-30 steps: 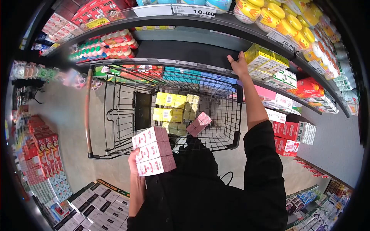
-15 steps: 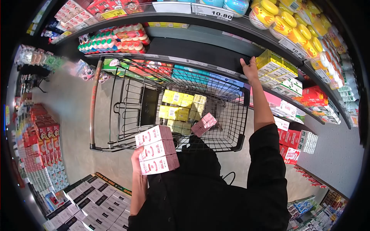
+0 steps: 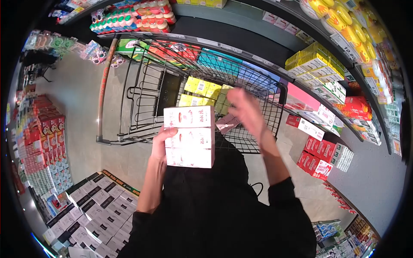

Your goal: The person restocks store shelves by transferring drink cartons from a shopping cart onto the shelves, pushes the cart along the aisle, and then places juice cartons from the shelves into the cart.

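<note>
One white pack (image 3: 189,137) is clasped by the left hand (image 3: 159,145); the right hand (image 3: 247,111), now withdrawn from the upper-frame shelf (image 3: 241,38), looks empty, free.

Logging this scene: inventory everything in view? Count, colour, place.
Carton pack: one, white and pink, left hand
Cart: one, black, ahead
Yellow boxes: several, yellow, in cart
Pink pack: one, pink, in cart
Shelves: several, dark, top
Shelf cartons: stack, mostly yellow, upper right
Bottle packs: several, mixed colours, upper left
Containers: several, yellow, upper right
Red boxes: several, red, floor right
White boxes: many, white, lower left
Left stacks: many, mostly red, left
Left hand: one, on carton pack
Right hand: one, blurred, over cart
Sleeves: two, black, below
</note>
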A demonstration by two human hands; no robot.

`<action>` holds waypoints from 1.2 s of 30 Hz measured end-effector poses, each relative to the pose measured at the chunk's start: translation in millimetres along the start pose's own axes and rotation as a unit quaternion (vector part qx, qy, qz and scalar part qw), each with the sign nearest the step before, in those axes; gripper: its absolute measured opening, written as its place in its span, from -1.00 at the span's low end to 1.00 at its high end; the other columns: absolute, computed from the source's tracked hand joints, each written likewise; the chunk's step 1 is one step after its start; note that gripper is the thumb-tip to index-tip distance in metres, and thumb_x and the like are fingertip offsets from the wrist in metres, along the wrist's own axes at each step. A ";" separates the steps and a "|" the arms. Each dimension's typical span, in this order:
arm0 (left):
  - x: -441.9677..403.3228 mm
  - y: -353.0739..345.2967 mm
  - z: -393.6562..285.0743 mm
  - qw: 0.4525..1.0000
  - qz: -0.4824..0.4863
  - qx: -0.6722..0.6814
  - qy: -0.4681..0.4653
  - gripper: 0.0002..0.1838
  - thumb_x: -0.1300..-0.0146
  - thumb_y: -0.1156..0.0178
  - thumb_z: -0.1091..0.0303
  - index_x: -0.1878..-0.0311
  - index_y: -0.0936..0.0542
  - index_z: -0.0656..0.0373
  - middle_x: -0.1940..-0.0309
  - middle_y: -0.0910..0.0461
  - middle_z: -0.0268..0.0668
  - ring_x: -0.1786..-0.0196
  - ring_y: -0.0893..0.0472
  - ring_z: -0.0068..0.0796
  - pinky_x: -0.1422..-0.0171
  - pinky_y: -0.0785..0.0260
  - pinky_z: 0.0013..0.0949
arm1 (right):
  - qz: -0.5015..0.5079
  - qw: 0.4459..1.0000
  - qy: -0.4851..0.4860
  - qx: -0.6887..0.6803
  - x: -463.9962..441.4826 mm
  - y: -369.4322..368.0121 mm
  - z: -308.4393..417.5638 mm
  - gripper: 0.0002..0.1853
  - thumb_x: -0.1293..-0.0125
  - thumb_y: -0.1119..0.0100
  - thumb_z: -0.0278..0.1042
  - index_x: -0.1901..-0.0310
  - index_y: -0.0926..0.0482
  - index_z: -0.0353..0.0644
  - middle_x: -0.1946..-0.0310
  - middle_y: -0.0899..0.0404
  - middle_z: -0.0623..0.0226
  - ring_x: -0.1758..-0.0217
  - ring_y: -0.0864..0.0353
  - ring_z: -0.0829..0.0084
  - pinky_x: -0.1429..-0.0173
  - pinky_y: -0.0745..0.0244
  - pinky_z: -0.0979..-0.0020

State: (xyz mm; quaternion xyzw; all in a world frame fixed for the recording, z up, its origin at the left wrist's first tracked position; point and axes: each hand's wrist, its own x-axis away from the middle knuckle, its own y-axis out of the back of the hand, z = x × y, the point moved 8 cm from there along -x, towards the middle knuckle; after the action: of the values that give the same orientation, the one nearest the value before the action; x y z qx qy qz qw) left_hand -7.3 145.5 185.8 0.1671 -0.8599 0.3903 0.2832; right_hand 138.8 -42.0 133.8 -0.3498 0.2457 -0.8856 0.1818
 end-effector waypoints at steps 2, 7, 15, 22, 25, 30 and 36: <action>-5.9 -15.3 -4.8 1.000 0.018 0.005 0.006 -0.41 0.01 -0.15 0.43 -0.15 -0.33 0.40 0.03 -0.53 0.00 0.05 -0.60 -0.19 -0.07 -0.48 -0.23 | 0.110 0.993 -0.050 -0.003 27.3 -29.7 -44.1 -0.52 -0.39 0.03 -0.12 -0.23 -0.26 -0.20 -0.08 -0.41 0.37 -0.16 -0.39 0.48 -0.13 -0.40 0.31; -12.8 -66.8 -21.6 0.986 0.098 -0.120 -0.062 -0.30 0.02 -0.18 0.54 -0.28 -0.22 0.29 -0.06 -0.46 -0.11 -0.08 -0.51 -0.33 -0.17 -0.37 -0.29 | 0.179 0.971 -0.026 -0.159 60.5 -50.1 -70.3 -0.13 -0.05 -0.37 0.01 -0.28 -0.15 -0.25 -0.13 -0.38 0.31 -0.17 -0.40 0.39 -0.22 -0.34 0.35; -15.6 -62.4 -14.4 0.987 0.063 -0.138 -0.052 -0.25 -0.05 -0.18 0.50 -0.35 -0.14 0.21 -0.14 -0.40 -0.15 -0.20 -0.39 -0.32 -0.26 -0.24 -0.28 | 0.127 0.991 0.026 -0.024 62.4 -60.6 -17.3 0.01 0.28 -0.43 -0.47 -0.31 -0.11 -0.26 -0.11 -0.39 0.24 -0.21 -0.36 0.33 -0.28 -0.26 0.28; -35.6 -31.2 -17.7 0.971 0.068 -0.226 -0.041 -0.29 -0.07 -0.24 0.40 -0.31 -0.21 0.25 -0.12 -0.42 -0.18 -0.18 -0.39 -0.38 -0.30 -0.18 -0.30 | 0.122 0.980 0.068 0.143 27.8 -47.9 17.9 -0.17 0.30 -0.43 -0.53 -0.15 -0.30 -0.42 0.05 -0.52 0.19 0.00 -0.52 0.38 -0.16 -0.36 0.37; -38.4 19.5 -19.9 0.919 0.003 -0.386 -0.076 -0.27 -0.10 -0.24 0.39 -0.34 -0.17 0.22 -0.10 -0.43 -0.14 -0.15 -0.42 -0.35 -0.25 -0.26 -0.27 | 0.108 0.979 0.065 0.162 -4.6 -24.4 39.2 -0.42 0.28 -0.38 -0.63 0.08 -0.44 -0.26 0.21 -0.56 0.30 0.13 -0.55 0.45 0.02 -0.47 0.41; -12.9 87.2 -13.6 0.665 -0.116 -0.729 -0.113 -0.31 0.03 -0.25 0.30 -0.25 -0.32 0.16 0.02 -0.53 -0.10 -0.07 -0.48 -0.13 -0.17 -0.34 -0.20 | -0.013 0.922 0.170 0.348 -53.8 -1.7 136.7 -0.56 0.23 -0.36 -0.64 0.20 -0.47 -0.29 0.24 -0.58 0.25 0.17 -0.58 0.43 0.09 -0.52 0.41; -19.6 93.9 10.5 0.581 -0.140 -0.801 -0.038 -0.42 0.07 -0.18 0.14 -0.12 -0.46 0.03 0.16 -0.60 -0.20 0.11 -0.59 -0.24 0.06 -0.46 -0.20 | -0.078 0.724 0.172 0.663 -101.6 -0.4 220.8 -0.41 0.28 -0.37 -0.44 0.07 -0.45 -0.21 0.19 -0.62 0.29 0.15 -0.60 0.41 0.00 -0.43 0.43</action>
State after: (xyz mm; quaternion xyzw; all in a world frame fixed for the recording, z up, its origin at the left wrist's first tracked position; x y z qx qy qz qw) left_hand -43.5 198.8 113.9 0.0054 -0.7993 -0.5083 0.3205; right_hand 365.3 -59.6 220.3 0.0001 -0.4052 -0.8788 0.2521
